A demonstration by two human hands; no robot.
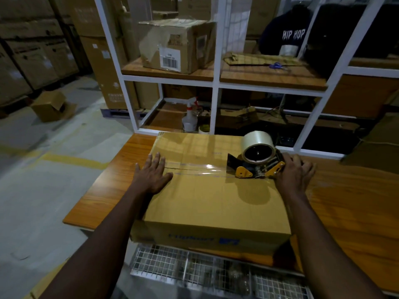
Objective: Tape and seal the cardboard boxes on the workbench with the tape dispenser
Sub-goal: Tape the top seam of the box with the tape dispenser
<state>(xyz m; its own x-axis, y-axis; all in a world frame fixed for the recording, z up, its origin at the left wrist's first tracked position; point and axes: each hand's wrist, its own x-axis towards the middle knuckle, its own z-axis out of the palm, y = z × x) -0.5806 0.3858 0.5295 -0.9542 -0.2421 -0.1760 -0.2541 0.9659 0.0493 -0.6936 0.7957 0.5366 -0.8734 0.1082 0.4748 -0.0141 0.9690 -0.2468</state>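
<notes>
A closed brown cardboard box (207, 195) lies on the wooden workbench (349, 203). Clear tape (194, 169) runs along its centre seam from the left side to the dispenser. The tape dispenser (257, 160), yellow and black with a clear roll on top, sits on the seam near the box's right edge. My right hand (293, 171) grips its handle from the right. My left hand (152, 172) presses flat on the box top at the left end of the seam, fingers spread.
A white shelf frame (216, 83) stands behind the bench with a taped box (179, 44), blue scissors (276, 65) and a spray bottle (190, 117). A person in a dark hoodie (287, 33) is behind it. A wire basket (216, 270) hangs below the bench's front edge.
</notes>
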